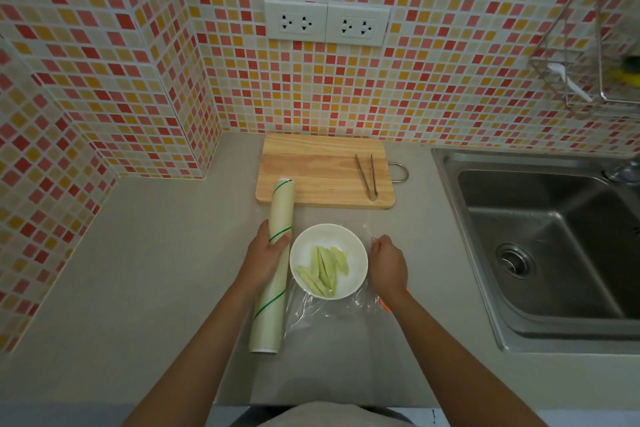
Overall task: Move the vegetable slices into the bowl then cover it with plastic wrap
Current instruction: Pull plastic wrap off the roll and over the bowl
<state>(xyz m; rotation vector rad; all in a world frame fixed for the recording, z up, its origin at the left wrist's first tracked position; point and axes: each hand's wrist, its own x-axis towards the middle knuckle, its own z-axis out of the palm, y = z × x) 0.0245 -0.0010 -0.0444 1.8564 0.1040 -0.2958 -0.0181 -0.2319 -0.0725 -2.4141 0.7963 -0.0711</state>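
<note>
The fingers (277, 243) of the left hand (265, 253) curl round the plastic wrap roll (275, 267), thumb over its top, gripping it near the middle. The right hand (388, 262) has its fingers bunched and pinching the edge of the clear plastic wrap sheet (332, 308) just right of the bowl (328, 261); the fingertips themselves are turned away and hard to make out.

The roll's long axis runs nearly straight away from the person, its far end tilted slightly right and overlapping the near left corner of the cutting board (325, 172), its near end resting on the tabletop (156, 270). Thin green stripes wind round it.

The white bowl sits on the tabletop between the two hands, just beside the roll. In it lie the vegetable slices (322, 270), pale green strips lined up roughly side by side, their long axes pointing away from the person with a slight lean to the left.

The sheet is almost invisible: only creases and glints show near and right of the bowl, so whether it lies over or under the bowl cannot be told. A small orange thing (383, 305) peeks out beside the right wrist, mostly hidden.

Metal tongs (367, 177) lie on the board's right side, tips pointing away. A steel sink (540, 246) lies to the right, cut off by the frame edge.
</note>
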